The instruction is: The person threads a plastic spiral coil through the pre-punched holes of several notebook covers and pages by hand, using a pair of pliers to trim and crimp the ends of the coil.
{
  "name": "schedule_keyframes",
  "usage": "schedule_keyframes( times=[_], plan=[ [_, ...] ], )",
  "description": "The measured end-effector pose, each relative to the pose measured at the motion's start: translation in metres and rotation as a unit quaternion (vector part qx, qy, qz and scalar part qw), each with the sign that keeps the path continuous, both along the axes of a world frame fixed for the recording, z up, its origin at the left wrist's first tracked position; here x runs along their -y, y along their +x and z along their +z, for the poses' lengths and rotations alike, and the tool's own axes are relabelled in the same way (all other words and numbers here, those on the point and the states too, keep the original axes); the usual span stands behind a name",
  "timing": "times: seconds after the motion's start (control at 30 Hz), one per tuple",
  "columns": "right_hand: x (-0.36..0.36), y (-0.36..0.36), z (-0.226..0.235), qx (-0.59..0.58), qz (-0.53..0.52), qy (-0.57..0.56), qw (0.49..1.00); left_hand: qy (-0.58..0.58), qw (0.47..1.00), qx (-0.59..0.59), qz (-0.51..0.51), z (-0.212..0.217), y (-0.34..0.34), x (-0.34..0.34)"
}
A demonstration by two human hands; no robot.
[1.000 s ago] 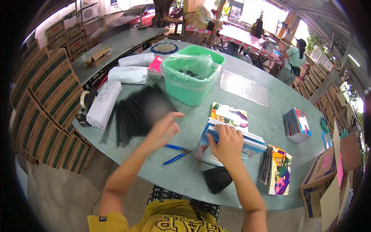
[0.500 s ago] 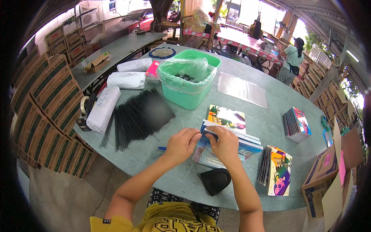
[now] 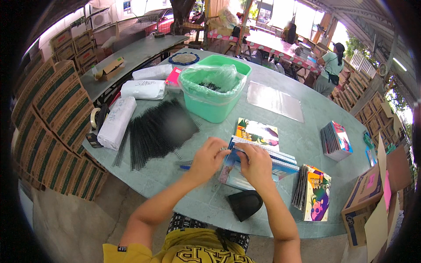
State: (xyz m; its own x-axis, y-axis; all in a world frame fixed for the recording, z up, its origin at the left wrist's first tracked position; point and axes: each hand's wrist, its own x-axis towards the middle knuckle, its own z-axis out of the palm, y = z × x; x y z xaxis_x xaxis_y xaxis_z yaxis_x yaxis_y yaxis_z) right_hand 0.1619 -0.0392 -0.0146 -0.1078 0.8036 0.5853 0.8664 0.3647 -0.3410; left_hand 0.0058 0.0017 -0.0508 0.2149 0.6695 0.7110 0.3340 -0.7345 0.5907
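Note:
My left hand [image 3: 208, 160] pinches a short stretch of a spiral binding coil [image 3: 224, 149] at the left end of a notebook's punched edge. Closed beside it, my right hand [image 3: 255, 165] grips the top edge of that blue-covered notebook [image 3: 280, 166]; its fingertips are partly hidden. The notebook rests on other notebooks. Just behind lies a notebook with a colourful cover [image 3: 258, 133]. A fanned pile of black spiral coils [image 3: 162, 133] spreads to the left. Under my left wrist are a loose coil and a blue pen-like piece [image 3: 184, 167]. A black curved object [image 3: 244, 205] sits near the front edge.
A green bin [image 3: 215, 103] with a plastic liner stands behind my hands. White wrapped bundles [image 3: 117, 122] lie left, clear plastic sheets [image 3: 275, 101] at the back. Notebook stacks [image 3: 337, 139] and bound notebooks [image 3: 316, 193] are right, beside an open carton [image 3: 364, 199]. Another person [image 3: 331, 68] stands far off.
My left hand has shifted slightly left and up, away from my right hand, and a bit of coil now shows at its fingertips. My right hand stays almost in place.

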Motion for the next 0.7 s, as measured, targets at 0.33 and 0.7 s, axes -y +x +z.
schedule_keyframes(
  times=[0.33, 0.7],
  plan=[
    [-0.006, -0.003, -0.006, -0.015, -0.023, 0.002, 1.0, -0.23, 0.953, -0.139, -0.141, 0.029, -0.03, -0.031],
    [-0.001, 0.0, -0.002, -0.048, 0.0, -0.027, 0.998, -0.366, 0.905, -0.142, -0.162, 0.044, -0.027, -0.02]
  ],
)
